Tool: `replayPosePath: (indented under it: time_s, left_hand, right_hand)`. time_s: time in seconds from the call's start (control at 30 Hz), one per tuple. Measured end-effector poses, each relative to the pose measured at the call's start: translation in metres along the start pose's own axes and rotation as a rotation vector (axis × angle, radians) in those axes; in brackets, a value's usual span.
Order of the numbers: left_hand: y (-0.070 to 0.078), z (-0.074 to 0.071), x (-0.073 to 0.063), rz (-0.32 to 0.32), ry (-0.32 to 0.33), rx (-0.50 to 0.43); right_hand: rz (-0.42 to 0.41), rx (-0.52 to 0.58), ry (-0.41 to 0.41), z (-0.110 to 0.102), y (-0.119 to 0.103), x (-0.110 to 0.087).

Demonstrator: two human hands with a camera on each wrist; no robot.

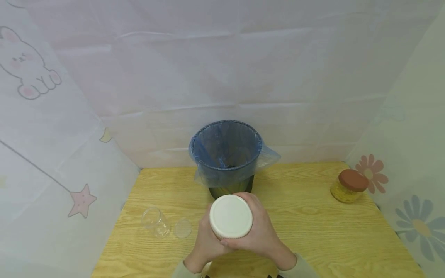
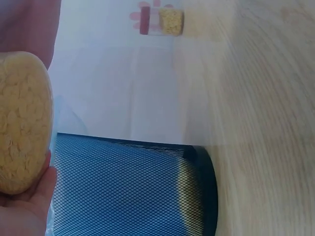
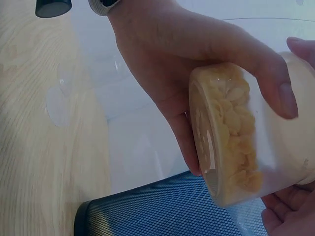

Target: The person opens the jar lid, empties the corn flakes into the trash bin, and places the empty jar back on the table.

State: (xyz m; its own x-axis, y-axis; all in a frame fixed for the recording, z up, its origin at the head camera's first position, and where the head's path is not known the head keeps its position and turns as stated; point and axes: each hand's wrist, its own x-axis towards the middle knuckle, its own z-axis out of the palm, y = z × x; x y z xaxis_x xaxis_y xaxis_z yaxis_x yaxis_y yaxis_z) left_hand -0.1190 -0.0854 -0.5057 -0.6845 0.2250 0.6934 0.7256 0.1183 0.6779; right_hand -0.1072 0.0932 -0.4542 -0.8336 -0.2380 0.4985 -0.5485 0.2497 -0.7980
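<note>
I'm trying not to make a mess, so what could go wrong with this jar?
The jar is held off the wood-grain table, so it might drop if your left grip slips. If the white lid comes off suddenly, the flakes could spill toward the mesh bin. Swinging left could knock the clear container.

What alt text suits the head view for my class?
A person's left hand and right hand grip a white-lidded jar over a wooden table. Behind stands a blue-lined bin; a clear container sits left, a brown-lidded jar right.
</note>
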Motion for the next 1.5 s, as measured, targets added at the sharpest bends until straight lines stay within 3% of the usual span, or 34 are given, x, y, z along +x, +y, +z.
replayPosePath:
  time_s: [0.2,0.4,0.83,1.2,1.5]
  left_hand:
    - [0.003,-0.004,-0.001,-0.026,-0.062,-0.064]
    - [0.005,-0.005,-0.004,-0.054,-0.113,-0.128]
    - [0.004,-0.002,-0.002,-0.070,-0.135,-0.168]
    - [0.004,-0.001,-0.002,-0.064,-0.148,-0.154]
    - [0.007,0.001,0.000,-0.058,-0.177,-0.196]
  right_hand:
    - [-0.071,0.030,-0.063,-0.007,0.004,0.001]
    - [-0.052,0.078,-0.169,-0.016,0.011,0.001]
    - [0.032,0.134,-0.250,-0.030,0.020,-0.001]
    - [-0.010,0.137,-0.315,-0.039,0.027,0.001]
    - [-0.042,0.235,-0.377,-0.042,0.037,0.003]
